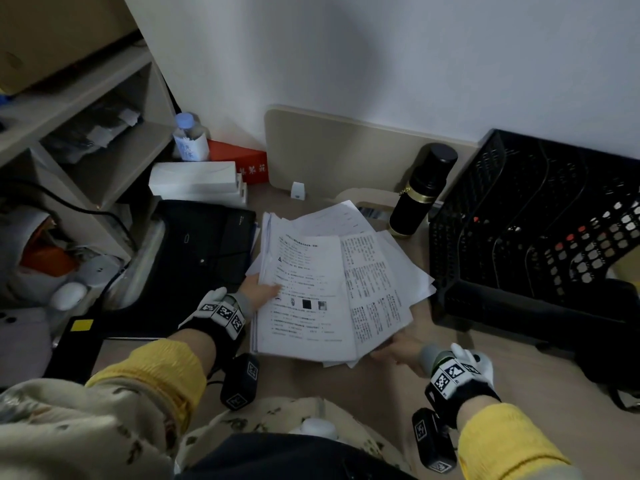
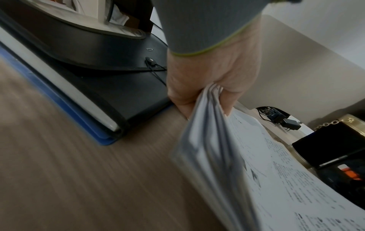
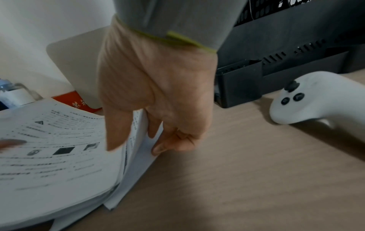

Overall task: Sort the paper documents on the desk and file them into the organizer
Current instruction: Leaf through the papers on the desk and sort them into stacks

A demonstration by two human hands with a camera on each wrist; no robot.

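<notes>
A loose stack of printed paper documents (image 1: 311, 289) lies fanned out in the middle of the desk. My left hand (image 1: 258, 291) grips the stack's left edge, thumb on top and fingers underneath (image 2: 209, 96). My right hand (image 1: 398, 348) holds the stack's lower right corner, thumb over the pages and fingers curled under them (image 3: 142, 137). The left side of the documents (image 2: 247, 164) is lifted off the desk. The black mesh organizer (image 1: 540, 230), with several upright slots, stands at the right, close to the papers.
A black flask (image 1: 420, 192) stands behind the papers. A black folder (image 1: 201, 244) lies to the left, on a blue binder (image 2: 65, 103). White boxes (image 1: 197, 181), a water bottle (image 1: 188, 136) and a red box (image 1: 242, 164) sit at the back left. A white controller (image 3: 316, 100) lies near the organizer.
</notes>
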